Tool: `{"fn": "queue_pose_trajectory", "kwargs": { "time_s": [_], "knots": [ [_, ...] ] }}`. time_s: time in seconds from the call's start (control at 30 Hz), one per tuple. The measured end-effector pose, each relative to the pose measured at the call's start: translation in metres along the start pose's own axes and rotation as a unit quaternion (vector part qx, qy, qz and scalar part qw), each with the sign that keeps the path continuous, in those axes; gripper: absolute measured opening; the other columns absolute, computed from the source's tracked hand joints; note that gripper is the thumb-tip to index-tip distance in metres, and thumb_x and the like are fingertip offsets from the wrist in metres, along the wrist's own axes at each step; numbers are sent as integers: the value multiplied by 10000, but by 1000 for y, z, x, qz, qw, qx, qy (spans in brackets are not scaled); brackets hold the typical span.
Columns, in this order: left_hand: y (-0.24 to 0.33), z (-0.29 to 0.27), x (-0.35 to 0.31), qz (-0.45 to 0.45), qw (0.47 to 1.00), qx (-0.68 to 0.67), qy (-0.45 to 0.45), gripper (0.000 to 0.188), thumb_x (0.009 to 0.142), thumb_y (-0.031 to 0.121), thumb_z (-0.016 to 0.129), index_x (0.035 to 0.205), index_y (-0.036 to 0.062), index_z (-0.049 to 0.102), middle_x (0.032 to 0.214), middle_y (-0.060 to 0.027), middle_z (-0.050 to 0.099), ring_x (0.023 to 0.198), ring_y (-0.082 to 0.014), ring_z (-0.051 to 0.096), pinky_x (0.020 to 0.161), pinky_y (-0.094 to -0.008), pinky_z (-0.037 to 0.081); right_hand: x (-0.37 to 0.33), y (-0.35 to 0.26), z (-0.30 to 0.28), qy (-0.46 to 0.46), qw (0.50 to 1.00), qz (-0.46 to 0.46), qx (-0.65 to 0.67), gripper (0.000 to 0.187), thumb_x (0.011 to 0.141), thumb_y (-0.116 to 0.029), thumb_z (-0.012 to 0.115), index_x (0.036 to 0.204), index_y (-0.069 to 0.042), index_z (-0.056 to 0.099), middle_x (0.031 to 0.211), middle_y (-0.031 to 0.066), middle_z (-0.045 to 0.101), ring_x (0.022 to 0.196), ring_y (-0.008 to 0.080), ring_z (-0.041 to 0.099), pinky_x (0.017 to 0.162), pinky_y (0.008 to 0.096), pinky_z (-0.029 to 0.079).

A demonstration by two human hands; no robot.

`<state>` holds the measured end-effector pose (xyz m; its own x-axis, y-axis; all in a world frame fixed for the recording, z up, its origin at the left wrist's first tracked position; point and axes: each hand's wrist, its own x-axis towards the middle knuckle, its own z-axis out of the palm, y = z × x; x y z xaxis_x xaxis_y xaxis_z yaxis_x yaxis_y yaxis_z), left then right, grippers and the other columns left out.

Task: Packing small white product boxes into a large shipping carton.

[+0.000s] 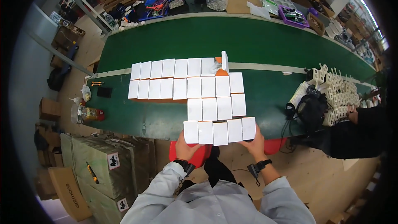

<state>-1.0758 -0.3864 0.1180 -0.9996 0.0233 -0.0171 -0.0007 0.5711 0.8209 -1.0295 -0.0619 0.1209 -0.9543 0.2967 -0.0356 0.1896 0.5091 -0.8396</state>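
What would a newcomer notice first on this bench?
Likely the staggered rows of white rectangular boxes in the middle of the green tabletop; one in the back row stands open, showing orange inside. At the near edge, the bare left hand and bare right hand hold the front row by its ends. At right, a dense cluster of cream plastic devices stands out.

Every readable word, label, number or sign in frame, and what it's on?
Wording isn't copied here, only located:
Brown cardboard box, lower left: one large dark printed word, legible.
Green wrapped bundles: white labels with bold dark print; the finer print is too small to read.
Bottle with yellow and red on it, left of the table: print too small to read.
White boxes: no print I can make out.
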Motion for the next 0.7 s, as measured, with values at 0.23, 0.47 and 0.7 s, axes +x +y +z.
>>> {"fn": "queue_pose_trajectory", "kwargs": {
  "time_s": [0.23, 0.47, 0.7],
  "knots": [
    [-12, 1, -2, 2, 1000, 20, 0, 893, 661, 302, 952, 1381, -4, 521, 1184, -234, 686, 1111, -397, 675, 938, -440, 547, -1, -2, 3, 23, 999, -4, 26, 966, 609, -280, 974, 1412, -4, 511, 1284, 206, 669, 1180, 352, 666, 984, 410, 531],
    [13, -9, 2, -10, 1000, 15, -12, 886, 661, 270, 954, 1382, 8, 510, 1204, -217, 691, 1133, -342, 685, 967, -416, 537, -24, -22, 12, 139, 976, -132, -103, 1046, 589, -392, 971, 1447, -41, 487, 1538, 228, 421, 1431, 443, 390, 1160, 548, 348],
    [14, -15, 11, -30, 997, -4, -75, 892, 662, 234, 950, 1383, 16, 472, 1235, -202, 671, 1163, -334, 666, 981, -420, 528, -11, -45, 48, 32, 908, -238, -342, 771, 733, -569, 797, 1390, -209, 614, 1547, 45, 463, 1470, 389, 337, 1177, 694, 198]
  ]
}}
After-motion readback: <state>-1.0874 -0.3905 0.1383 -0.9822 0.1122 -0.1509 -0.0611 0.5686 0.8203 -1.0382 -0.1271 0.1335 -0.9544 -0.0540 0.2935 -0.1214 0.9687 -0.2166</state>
